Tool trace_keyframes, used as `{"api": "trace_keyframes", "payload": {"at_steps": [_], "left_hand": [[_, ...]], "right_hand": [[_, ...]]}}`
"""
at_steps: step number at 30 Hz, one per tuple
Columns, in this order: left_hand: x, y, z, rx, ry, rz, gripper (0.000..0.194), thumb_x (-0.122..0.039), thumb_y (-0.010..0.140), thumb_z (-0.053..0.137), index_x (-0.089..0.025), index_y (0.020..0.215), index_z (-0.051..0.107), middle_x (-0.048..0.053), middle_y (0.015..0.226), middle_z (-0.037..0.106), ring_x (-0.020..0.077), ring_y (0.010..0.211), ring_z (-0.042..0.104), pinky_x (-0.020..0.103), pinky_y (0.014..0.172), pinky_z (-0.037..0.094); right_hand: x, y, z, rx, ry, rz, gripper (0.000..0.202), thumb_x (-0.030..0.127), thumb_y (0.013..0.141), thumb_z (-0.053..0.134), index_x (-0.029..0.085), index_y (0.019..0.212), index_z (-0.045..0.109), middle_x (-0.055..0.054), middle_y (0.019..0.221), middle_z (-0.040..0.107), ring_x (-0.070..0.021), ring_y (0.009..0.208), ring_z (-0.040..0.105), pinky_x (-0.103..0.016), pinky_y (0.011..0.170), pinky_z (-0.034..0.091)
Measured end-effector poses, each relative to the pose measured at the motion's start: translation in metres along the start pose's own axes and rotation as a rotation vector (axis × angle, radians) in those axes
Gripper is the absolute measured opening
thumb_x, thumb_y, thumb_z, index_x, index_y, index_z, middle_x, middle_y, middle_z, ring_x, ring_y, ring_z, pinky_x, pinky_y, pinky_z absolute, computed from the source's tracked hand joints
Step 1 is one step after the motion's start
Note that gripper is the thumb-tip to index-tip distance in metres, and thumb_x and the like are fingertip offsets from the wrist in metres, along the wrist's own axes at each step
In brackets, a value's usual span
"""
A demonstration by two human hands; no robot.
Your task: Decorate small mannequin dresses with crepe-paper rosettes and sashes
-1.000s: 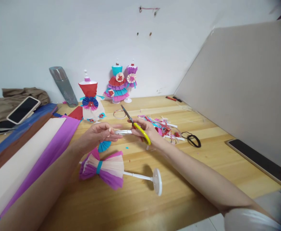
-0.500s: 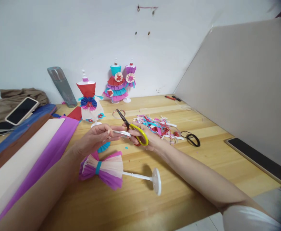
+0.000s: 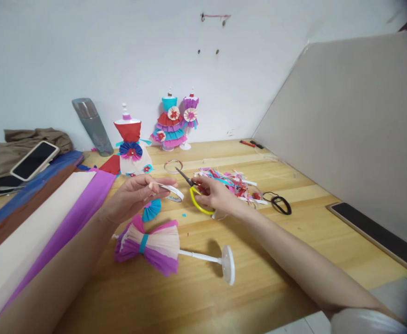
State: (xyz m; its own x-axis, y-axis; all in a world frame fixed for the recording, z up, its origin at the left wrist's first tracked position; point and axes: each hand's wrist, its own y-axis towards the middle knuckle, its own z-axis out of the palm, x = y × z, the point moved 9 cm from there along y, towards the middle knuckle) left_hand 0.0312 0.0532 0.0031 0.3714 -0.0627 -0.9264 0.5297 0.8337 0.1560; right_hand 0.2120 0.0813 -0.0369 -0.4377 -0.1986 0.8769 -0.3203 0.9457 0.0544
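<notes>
My left hand (image 3: 135,191) pinches a small roll of white tape (image 3: 177,195), its ring hanging out to the right of the fingertips. In my right hand (image 3: 215,192) are yellow-handled scissors (image 3: 195,202), their dark blades pointing up and left, low over the table beside the paper scraps. Below the hands a doll-size dress stand lies on its side, with a purple and cream crepe-paper dress (image 3: 159,243) tied by a blue band and a white round base (image 3: 228,265). A pleated blue paper rosette (image 3: 151,210) lies under my left hand, partly hidden.
A heap of paper scraps (image 3: 234,181) and a black hair tie (image 3: 280,204) lie to the right. Dressed stands (image 3: 130,134) and a bottle (image 3: 93,127) stand at the back. Crepe sheets (image 3: 50,222) and a phone (image 3: 35,160) are left; a dark flat device (image 3: 373,236) lies right.
My right hand has moved away from the tape, to the right, taking the scissors lower. My left hand has drawn slightly left with the tape roll.
</notes>
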Motion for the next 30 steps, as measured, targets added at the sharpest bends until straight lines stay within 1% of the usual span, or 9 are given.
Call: {"api": "trace_keyframes", "payload": {"at_steps": [4, 8, 13, 15, 18, 20, 22, 25, 30], "left_hand": [[-0.003, -0.001, -0.001, -0.006, -0.004, 0.021, 0.011, -0.027, 0.080, 0.071, -0.016, 0.077, 0.070, 0.010, 0.114, 0.072, 0.0261, 0.110, 0.065, 0.044, 0.104, 0.043], [-0.001, -0.001, -0.003, -0.031, 0.004, 0.007, 0.013, -0.028, 0.080, 0.071, -0.016, 0.076, 0.069, 0.011, 0.113, 0.072, 0.0276, 0.109, 0.065, 0.047, 0.103, 0.043], [0.002, 0.000, 0.003, -0.009, -0.003, -0.010, 0.016, -0.029, 0.081, 0.071, -0.015, 0.074, 0.068, 0.011, 0.109, 0.073, 0.0271, 0.106, 0.067, 0.045, 0.101, 0.045], [0.001, 0.000, 0.006, 0.012, 0.000, -0.003, 0.016, -0.029, 0.081, 0.071, -0.015, 0.074, 0.068, 0.011, 0.109, 0.073, 0.0268, 0.106, 0.066, 0.044, 0.099, 0.046], [0.000, 0.001, 0.010, 0.021, 0.003, 0.005, 0.014, -0.028, 0.081, 0.070, -0.016, 0.075, 0.069, 0.011, 0.110, 0.073, 0.0261, 0.105, 0.067, 0.043, 0.098, 0.046], [0.001, 0.001, 0.011, 0.020, 0.022, -0.003, 0.014, -0.029, 0.080, 0.072, -0.016, 0.075, 0.069, 0.010, 0.109, 0.073, 0.0265, 0.103, 0.068, 0.044, 0.098, 0.046], [0.003, 0.002, 0.012, 0.017, 0.064, -0.025, 0.016, -0.031, 0.078, 0.074, -0.016, 0.074, 0.069, 0.011, 0.110, 0.073, 0.0277, 0.102, 0.068, 0.045, 0.097, 0.046], [0.007, 0.002, 0.011, 0.023, 0.130, -0.050, 0.018, -0.033, 0.077, 0.074, -0.016, 0.076, 0.071, 0.012, 0.116, 0.070, 0.0289, 0.104, 0.066, 0.045, 0.097, 0.046], [0.011, 0.002, 0.014, 0.063, 0.117, -0.045, 0.015, -0.031, 0.079, 0.073, -0.016, 0.076, 0.072, 0.011, 0.118, 0.070, 0.0269, 0.103, 0.067, 0.042, 0.096, 0.046]], "right_hand": [[0.008, -0.012, 0.016, 0.079, -0.538, 0.001, 0.047, 0.016, 0.077, 0.059, 0.010, 0.123, 0.055, -0.010, 0.087, 0.070, -0.0208, 0.080, 0.064, -0.028, 0.067, 0.043], [0.019, -0.021, 0.031, 0.088, -0.907, 0.000, 0.026, 0.018, 0.086, 0.046, 0.012, 0.103, 0.065, -0.016, 0.084, 0.072, -0.0269, 0.077, 0.068, -0.030, 0.061, 0.041], [0.029, -0.029, 0.038, 0.099, -1.053, -0.042, 0.028, 0.017, 0.086, 0.047, 0.013, 0.105, 0.066, -0.018, 0.083, 0.071, -0.0291, 0.074, 0.069, -0.032, 0.062, 0.043], [0.040, -0.031, 0.030, 0.032, -0.888, -0.097, 0.026, 0.018, 0.086, 0.048, 0.014, 0.102, 0.068, -0.017, 0.087, 0.071, -0.0273, 0.076, 0.068, -0.032, 0.063, 0.044], [0.052, -0.031, 0.015, -0.038, -0.265, -0.134, 0.028, 0.027, 0.087, 0.050, 0.014, 0.103, 0.068, -0.012, 0.082, 0.071, -0.0202, 0.067, 0.066, -0.029, 0.058, 0.045], [0.048, -0.029, 0.018, 0.038, 0.211, -0.058, 0.035, 0.035, 0.083, 0.056, 0.013, 0.109, 0.065, -0.007, 0.069, 0.069, -0.0161, 0.054, 0.063, -0.025, 0.049, 0.044], [0.046, -0.028, 0.032, 0.165, 0.538, 0.044, 0.041, 0.040, 0.076, 0.064, 0.012, 0.106, 0.066, -0.004, 0.062, 0.068, -0.0145, 0.049, 0.061, -0.023, 0.044, 0.043], [0.046, -0.027, 0.047, 0.258, 0.721, 0.124, 0.030, 0.036, 0.066, 0.071, 0.012, 0.083, 0.069, -0.005, 0.062, 0.068, -0.0126, 0.050, 0.062, -0.021, 0.046, 0.047], [0.039, -0.022, 0.045, 0.198, 0.685, 0.156, 0.014, 0.026, 0.063, 0.069, 0.013, 0.067, 0.068, -0.002, 0.055, 0.065, -0.0091, 0.046, 0.058, -0.020, 0.049, 0.048]]}}
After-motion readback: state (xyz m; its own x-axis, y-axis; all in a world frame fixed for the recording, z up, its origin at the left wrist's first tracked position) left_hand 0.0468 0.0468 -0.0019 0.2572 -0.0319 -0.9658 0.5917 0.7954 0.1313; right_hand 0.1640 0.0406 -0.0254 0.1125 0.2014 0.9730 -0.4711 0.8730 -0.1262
